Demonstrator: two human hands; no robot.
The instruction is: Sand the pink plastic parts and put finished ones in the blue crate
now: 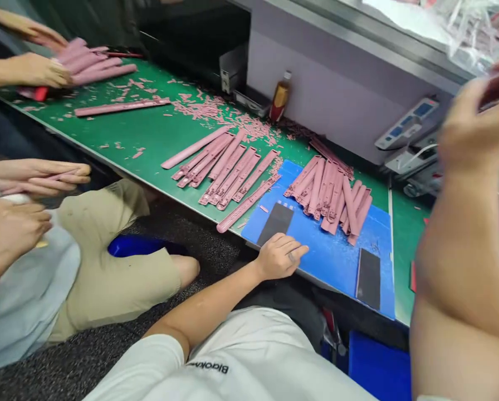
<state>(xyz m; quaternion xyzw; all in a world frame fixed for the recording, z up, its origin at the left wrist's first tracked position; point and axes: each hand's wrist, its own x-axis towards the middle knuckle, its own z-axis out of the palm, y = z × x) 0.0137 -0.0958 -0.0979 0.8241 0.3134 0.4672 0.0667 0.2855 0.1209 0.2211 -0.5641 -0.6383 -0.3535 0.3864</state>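
- One green workbench (128,131) stretches ahead of my left hand (280,257) and my right hand (470,125), littered with pink trimmings (218,111) well beyond my left hand.
- A blue cutting mat (383,234) lies under my left hand, bearing a loose heap of pink watch straps (328,195) just past my fingers.
- A side-by-side group of pink watch straps (228,167) lies on the bench, ahead and to the left of my left hand. It looks much like the heap, so I cannot tell what is finished and what is left.
- A co-worker's hand (36,69), far to my left, grips a bundle of straps (94,64).
- A dark grey pad (275,223) sits just ahead of my left hand, which rests open and empty on the mat.
- My right hand is raised, blurred and curled; I cannot tell whether it grasps anything.
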